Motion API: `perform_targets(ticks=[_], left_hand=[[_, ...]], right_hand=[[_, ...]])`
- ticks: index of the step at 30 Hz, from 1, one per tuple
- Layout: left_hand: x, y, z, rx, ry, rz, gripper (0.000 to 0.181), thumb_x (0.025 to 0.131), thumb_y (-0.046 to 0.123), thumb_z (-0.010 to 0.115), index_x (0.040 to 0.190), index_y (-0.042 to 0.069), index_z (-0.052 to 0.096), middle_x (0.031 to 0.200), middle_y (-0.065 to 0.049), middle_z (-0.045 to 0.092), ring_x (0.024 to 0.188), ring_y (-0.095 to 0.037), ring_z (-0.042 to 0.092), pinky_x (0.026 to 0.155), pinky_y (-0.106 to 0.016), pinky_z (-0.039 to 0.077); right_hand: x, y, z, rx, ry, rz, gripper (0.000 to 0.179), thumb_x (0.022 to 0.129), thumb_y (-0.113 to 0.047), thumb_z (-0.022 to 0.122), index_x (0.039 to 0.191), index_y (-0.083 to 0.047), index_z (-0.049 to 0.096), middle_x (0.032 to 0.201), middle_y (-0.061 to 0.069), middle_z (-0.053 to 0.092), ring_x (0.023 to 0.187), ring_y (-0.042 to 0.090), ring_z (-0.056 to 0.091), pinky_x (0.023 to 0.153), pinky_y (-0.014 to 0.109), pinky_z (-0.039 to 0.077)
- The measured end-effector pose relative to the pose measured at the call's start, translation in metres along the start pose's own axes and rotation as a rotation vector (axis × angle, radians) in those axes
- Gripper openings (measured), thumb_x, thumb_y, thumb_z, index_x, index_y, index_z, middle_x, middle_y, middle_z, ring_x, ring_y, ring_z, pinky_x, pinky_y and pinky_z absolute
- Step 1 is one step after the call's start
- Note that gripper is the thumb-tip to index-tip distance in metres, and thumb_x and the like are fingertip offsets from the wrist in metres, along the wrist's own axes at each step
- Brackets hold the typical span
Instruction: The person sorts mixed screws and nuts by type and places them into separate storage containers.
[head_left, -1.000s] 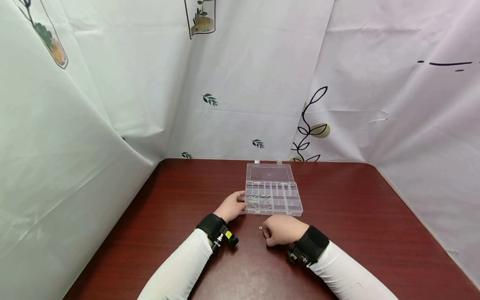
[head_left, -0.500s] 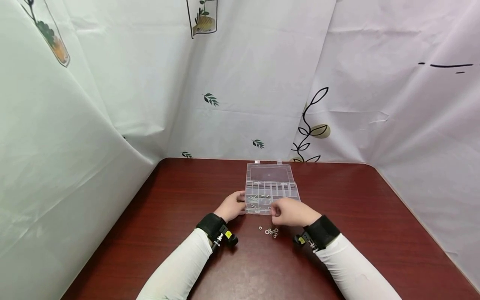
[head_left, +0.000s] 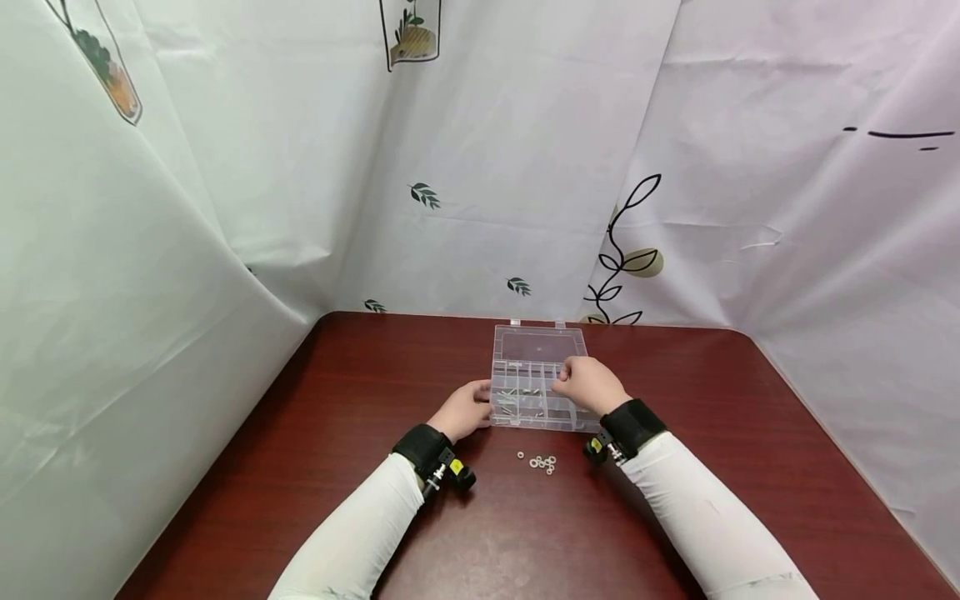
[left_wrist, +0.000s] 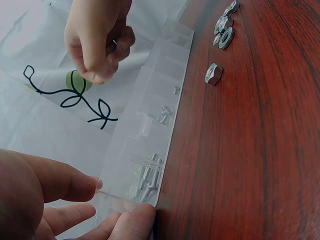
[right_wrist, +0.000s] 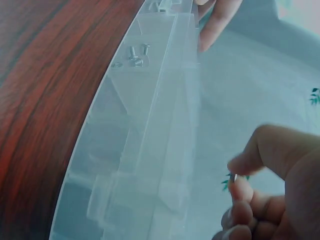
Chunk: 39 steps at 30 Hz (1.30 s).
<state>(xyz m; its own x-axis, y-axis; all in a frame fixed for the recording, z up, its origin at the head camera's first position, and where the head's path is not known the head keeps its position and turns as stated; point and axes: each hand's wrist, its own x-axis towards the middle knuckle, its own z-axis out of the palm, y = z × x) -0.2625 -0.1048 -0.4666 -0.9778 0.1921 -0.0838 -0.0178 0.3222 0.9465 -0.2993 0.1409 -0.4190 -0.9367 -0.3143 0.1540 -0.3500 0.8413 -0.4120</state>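
Note:
A clear plastic compartment box point(head_left: 525, 425) lies with its lid point(head_left: 540, 343) folded back. My left hand point(head_left: 463, 412) holds its left end, thumb and fingers point(left_wrist: 132, 222) at the corner. Screws point(left_wrist: 150, 177) lie in the left compartments. Over the right-hand compartments, apart from the table, is my right hand point(head_left: 592, 385). Its thumb and forefinger pinch a small thin metal piece point(right_wrist: 233, 178); seen edge-on, I cannot tell whether it is a nut or a washer. In front of the box lie a lone hex nut point(left_wrist: 213, 74) and a cluster of nuts and washers point(head_left: 542, 462).
The dark red wooden table point(head_left: 480, 533) carries the box near its back edge. A white patterned cloth point(head_left: 480, 167) hangs behind and along both sides. Each wrist wears a black strap point(head_left: 633, 425) with a camera.
My right hand has moved from the nuts and washers, up and away over the box, uncovering the cluster. The left hand stays at the box's left end.

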Motion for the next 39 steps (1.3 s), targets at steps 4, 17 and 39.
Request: perform_targets(ticks=[4, 17, 39], left_hand=[[0.001, 0.000, 0.000, 0.001, 0.000, 0.001, 0.053, 0.098, -0.003, 0.053, 0.149, -0.004, 0.039, 0.129, -0.026, 0.054, 0.109, -0.034, 0.062, 0.084, -0.039, 0.059], [0.002, -0.002, 0.000, 0.016, -0.004, -0.005, 0.053, 0.098, -0.001, 0.054, 0.149, -0.002, 0.039, 0.130, -0.024, 0.054, 0.109, -0.032, 0.063, 0.083, -0.037, 0.060], [0.003, -0.001, -0.002, 0.010, -0.002, -0.007, 0.053, 0.098, -0.002, 0.054, 0.149, -0.002, 0.039, 0.129, -0.024, 0.054, 0.108, -0.033, 0.063, 0.084, -0.039, 0.059]], right_hand=[[0.008, 0.001, 0.005, 0.008, -0.013, 0.071, 0.023, 0.081, -0.017, 0.064, 0.064, -0.012, 0.049, 0.058, -0.001, 0.042, 0.053, 0.016, 0.041, 0.052, 0.028, 0.031], [0.015, 0.001, 0.013, -0.057, -0.056, 0.120, 0.038, 0.077, -0.013, 0.064, 0.051, -0.017, 0.037, 0.052, -0.006, 0.028, 0.047, 0.013, 0.029, 0.045, 0.027, 0.021], [0.016, 0.007, 0.013, -0.058, -0.095, 0.017, 0.044, 0.081, -0.008, 0.063, 0.047, -0.019, 0.035, 0.049, -0.008, 0.024, 0.046, 0.011, 0.024, 0.047, 0.025, 0.016]])
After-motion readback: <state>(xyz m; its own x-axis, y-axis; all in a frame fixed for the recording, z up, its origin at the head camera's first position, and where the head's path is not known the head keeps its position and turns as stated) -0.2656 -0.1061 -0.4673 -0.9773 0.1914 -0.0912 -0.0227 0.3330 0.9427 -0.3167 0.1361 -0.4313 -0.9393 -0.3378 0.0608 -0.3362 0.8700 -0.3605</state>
